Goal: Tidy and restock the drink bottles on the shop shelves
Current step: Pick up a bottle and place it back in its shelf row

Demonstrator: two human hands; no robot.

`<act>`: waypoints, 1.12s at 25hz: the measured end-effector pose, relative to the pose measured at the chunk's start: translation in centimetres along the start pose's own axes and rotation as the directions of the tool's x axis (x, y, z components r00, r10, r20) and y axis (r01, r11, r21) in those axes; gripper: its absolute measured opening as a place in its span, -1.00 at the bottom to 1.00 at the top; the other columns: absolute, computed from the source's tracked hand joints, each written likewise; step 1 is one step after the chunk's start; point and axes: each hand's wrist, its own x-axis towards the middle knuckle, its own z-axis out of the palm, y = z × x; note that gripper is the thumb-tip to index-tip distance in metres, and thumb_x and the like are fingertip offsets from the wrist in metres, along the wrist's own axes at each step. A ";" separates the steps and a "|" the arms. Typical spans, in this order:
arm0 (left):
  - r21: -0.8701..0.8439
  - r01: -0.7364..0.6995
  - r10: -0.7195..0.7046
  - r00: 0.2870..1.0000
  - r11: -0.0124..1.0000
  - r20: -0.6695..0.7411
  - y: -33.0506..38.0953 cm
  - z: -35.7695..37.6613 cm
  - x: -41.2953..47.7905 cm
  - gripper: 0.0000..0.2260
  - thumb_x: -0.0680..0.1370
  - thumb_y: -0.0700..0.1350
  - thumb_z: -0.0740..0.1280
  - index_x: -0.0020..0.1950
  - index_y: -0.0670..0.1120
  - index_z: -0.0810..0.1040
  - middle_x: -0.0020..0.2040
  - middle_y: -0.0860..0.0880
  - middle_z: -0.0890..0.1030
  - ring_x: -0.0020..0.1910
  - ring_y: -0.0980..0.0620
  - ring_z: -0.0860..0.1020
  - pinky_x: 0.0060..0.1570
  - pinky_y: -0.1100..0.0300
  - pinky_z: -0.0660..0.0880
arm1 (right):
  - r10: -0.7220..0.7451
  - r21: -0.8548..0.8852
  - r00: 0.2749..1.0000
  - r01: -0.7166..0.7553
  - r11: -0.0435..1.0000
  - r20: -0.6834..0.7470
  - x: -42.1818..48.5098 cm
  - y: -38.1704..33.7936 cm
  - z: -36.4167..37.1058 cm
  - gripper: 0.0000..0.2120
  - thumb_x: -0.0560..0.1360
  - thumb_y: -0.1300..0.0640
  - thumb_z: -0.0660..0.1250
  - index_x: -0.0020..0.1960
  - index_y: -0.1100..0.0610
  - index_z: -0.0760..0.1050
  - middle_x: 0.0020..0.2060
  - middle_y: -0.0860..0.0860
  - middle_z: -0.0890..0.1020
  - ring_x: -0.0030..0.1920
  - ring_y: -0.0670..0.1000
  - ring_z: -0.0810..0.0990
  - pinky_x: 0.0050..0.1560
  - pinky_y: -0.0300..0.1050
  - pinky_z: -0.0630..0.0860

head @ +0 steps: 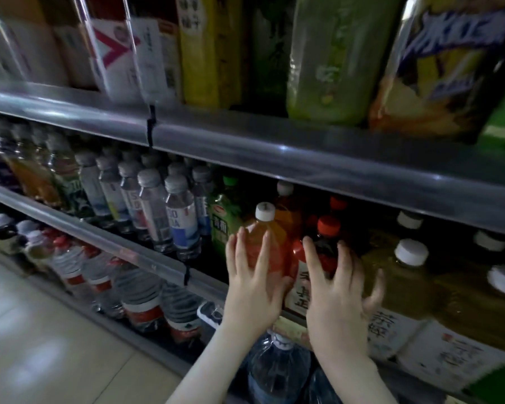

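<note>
On the middle shelf [274,153] an orange drink bottle with a white cap [267,228] stands at the front. My left hand [251,284] lies on its front with straight fingers spread. Beside it to the right stands a dark drink bottle with a red cap [327,237]. My right hand [336,295] touches that bottle with its fingers spread and nearly straight. More bottles with red and white caps stand behind these two.
Clear soda water bottles [181,217] and a green tea bottle [223,220] stand left of my hands. Yellowish bottles with white caps [408,272] fill the right. Big water bottles [274,371] sit on the bottom shelf. Large bottles [333,62] line the top shelf. Tiled floor [41,345] lies at the left.
</note>
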 end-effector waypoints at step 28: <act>-0.322 0.477 -0.305 0.834 0.818 0.459 11.7 -28.9 12.8 -0.82 0.44 0.09 0.43 -0.07 0.02 0.60 -0.16 0.14 0.63 -0.12 0.24 0.55 -0.13 0.38 0.44 | -0.176 0.545 0.560 -0.606 0.580 0.809 8.1 -7.5 -25.0 0.11 0.16 -0.14 0.61 0.25 -0.57 -0.23 0.41 -0.19 0.24 0.40 -0.13 0.34 0.34 -0.07 0.41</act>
